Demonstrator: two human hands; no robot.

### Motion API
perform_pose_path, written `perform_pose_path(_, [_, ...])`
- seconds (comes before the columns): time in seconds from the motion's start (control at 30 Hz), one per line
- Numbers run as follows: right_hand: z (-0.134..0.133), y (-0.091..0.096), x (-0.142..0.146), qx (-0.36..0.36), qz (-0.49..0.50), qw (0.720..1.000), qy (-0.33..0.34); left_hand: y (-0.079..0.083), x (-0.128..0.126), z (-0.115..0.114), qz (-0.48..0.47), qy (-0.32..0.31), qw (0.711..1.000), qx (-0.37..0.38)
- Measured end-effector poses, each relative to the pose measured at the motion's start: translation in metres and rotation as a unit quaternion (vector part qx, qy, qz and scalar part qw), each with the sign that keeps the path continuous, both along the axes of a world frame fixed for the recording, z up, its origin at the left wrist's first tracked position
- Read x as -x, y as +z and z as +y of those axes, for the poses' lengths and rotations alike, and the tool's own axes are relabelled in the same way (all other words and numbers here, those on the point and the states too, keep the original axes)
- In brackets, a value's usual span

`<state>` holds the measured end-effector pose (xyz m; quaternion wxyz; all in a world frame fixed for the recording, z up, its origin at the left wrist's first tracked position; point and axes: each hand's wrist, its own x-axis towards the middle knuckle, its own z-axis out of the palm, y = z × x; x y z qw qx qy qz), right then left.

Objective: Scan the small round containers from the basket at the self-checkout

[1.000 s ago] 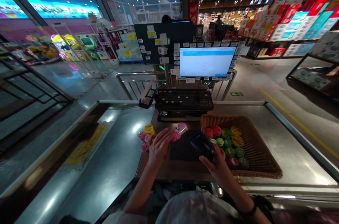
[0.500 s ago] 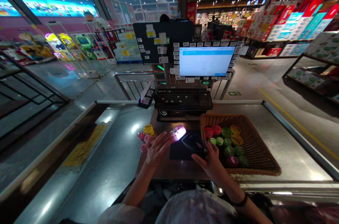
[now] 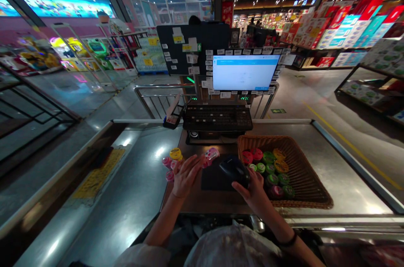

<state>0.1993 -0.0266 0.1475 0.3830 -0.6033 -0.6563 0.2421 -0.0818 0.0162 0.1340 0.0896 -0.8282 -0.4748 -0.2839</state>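
Observation:
My left hand (image 3: 186, 176) has its fingertips and thumb side at the near end of a small pink bottle (image 3: 211, 155), gripping it above the counter; part of the bottle is hidden behind the fingers. My right hand (image 3: 254, 187) is wrapped round a black handheld barcode scanner (image 3: 234, 169), whose head faces up and left toward the bottle. Left of my left hand stand several small pink containers (image 3: 167, 162) and one with a yellow lid (image 3: 176, 154). A dark mat (image 3: 213, 181) lies under the scanner.
A wicker basket (image 3: 315, 183) on the right holds several small containers with green, red and yellow lids. Behind are a black keyboard (image 3: 217, 116), a lit monitor (image 3: 246, 72) and a small card device (image 3: 173, 120). A yellow cloth-like item (image 3: 99, 174) lies at left.
The bright light on the pink bottle has gone out. The scanner in my right hand has tilted and shifted slightly right. My left hand stays at the bottle.

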Motion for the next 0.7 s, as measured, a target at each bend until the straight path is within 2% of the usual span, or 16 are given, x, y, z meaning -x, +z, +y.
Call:
perform_pose_path(0.13, [0.0,-0.004,-0.002,0.001,-0.001,1.0,-0.002,0.002,0.019,0.018,0.001,0.062,0.997,0.048])
perform_pose_path(0.3, [0.0,-0.011,-0.002,0.007,-0.009,1.0,-0.005,-0.007,0.06,0.052,0.012,0.133,0.985,0.107])
perform_pose_path(0.47, [0.0,-0.016,0.001,-0.009,-0.023,1.0,-0.011,-0.021,0.084,0.078,0.059,0.147,0.971,0.178])
perform_pose_path(0.7, [0.001,-0.015,0.004,-0.009,-0.04,0.999,-0.013,-0.051,0.084,0.102,0.086,0.123,0.965,0.215])
